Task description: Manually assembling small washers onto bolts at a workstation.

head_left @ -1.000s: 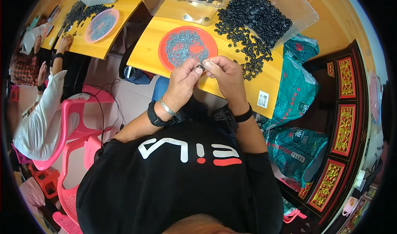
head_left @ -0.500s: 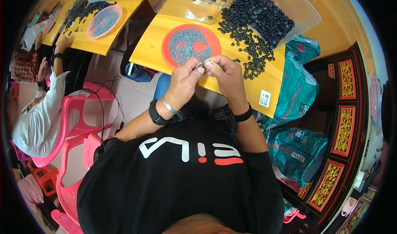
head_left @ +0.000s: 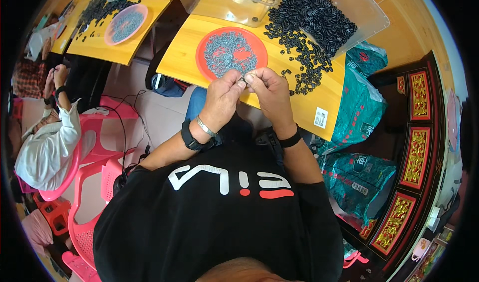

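Note:
My left hand point(head_left: 224, 95) and my right hand point(head_left: 273, 93) meet over the near edge of the yellow table. Between the left thumb and forefinger sits a small black plastic piece point(head_left: 243, 80), mostly covered by the fingers. The right thumb and forefinger are pinched against it; whatever they grip is too small to make out. Just beyond my hands lies a red round tray point(head_left: 201, 57) spread with many small grey metal pins point(head_left: 225, 50). To its right, loose black plastic pieces point(head_left: 308, 75) are scattered on the wood.
A clear plastic bin point(head_left: 366, 25) on its side spills black pieces at the far right; another clear bin point(head_left: 219, 7) stands behind the tray. Green sacks point(head_left: 359, 97) flank the table's right side. At left, a co-worker in white point(head_left: 47, 152) sits by a second table point(head_left: 100, 51) with a pink bowl point(head_left: 142, 15).
My hands stay almost in place, still pinched together, with the right fingers shifted slightly. At left, the co-worker's hand has drawn back from the other table toward their body.

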Action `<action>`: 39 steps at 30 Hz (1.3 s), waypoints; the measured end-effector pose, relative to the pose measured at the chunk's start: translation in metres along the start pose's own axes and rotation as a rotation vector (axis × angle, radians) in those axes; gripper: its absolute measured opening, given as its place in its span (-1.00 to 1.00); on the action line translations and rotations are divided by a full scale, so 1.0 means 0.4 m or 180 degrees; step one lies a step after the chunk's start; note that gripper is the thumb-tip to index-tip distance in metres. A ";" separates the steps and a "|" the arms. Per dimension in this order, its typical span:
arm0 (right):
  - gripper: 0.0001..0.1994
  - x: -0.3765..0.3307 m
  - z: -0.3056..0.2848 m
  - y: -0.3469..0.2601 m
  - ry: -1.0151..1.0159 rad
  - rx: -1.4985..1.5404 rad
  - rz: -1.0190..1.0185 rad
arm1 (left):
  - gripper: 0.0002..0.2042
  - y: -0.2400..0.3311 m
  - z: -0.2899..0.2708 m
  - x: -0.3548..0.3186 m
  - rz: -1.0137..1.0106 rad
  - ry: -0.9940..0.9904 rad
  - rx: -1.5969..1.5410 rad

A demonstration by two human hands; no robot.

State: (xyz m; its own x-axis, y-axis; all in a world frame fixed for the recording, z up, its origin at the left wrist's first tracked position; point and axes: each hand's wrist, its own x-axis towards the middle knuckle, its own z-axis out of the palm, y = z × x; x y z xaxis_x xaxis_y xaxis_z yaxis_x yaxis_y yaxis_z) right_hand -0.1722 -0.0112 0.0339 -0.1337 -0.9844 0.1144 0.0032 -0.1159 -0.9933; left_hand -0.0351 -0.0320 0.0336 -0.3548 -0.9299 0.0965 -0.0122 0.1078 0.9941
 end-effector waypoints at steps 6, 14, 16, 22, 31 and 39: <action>-0.89 -0.002 -0.012 0.011 -0.0120 -0.0333 -0.0023 | -0.88 -0.020 0.001 -0.001 0.0270 0.0056 0.0264; -0.87 0.001 -0.018 0.006 -0.0256 0.0337 0.0282 | -0.82 -0.019 0.000 -0.004 -0.0242 -0.0054 -0.0376; -0.85 0.002 -0.016 0.003 -0.0229 0.0309 0.0373 | -0.83 -0.021 -0.004 -0.003 -0.0246 -0.0071 -0.0376; -0.84 0.002 -0.012 -0.007 -0.0225 0.0419 0.0504 | -0.84 -0.026 -0.010 -0.002 -0.0271 -0.0102 -0.0436; -0.90 -0.004 -0.021 0.011 -0.0378 -0.0444 0.0284 | -0.84 -0.033 -0.015 -0.005 -0.0344 -0.0274 -0.0222; -0.87 -0.030 -0.006 0.006 0.0063 -0.0951 -0.0240 | -0.84 -0.046 0.001 -0.021 -0.0302 -0.0154 -0.0404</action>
State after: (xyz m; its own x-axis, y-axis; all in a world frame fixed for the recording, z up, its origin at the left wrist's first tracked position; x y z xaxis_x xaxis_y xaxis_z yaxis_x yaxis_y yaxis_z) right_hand -0.1729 0.0009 0.0302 -0.1417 -0.9714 0.1906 -0.2986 -0.1416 -0.9438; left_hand -0.0322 -0.0260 0.0146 -0.4024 -0.9155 0.0025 0.0692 -0.0277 0.9972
